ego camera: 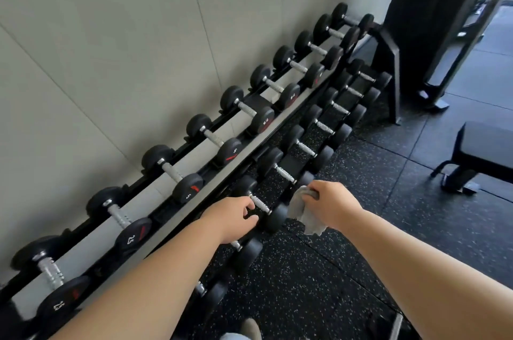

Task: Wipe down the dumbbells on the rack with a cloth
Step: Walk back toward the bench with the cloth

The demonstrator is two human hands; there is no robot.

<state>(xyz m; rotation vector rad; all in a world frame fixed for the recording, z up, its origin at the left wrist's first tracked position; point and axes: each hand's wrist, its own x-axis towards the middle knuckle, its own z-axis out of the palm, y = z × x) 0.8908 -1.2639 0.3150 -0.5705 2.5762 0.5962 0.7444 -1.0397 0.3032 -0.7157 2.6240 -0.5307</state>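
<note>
the rack [390, 62] runs along the wall, two tiers full of dumbbells, and none shows whether it's been wiped, so i judge most of the job is left. my left hand [236, 217] curls loosely by a lower dumbbell [261, 205]. my right hand [331, 205] has its grip bunched around the cloth [301, 210], just beside that dumbbell's near head.

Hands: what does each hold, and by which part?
Right hand grips the grey cloth by its bunched top. Left hand reaches a lower-tier dumbbell's handle; its grip cannot be told.
</note>
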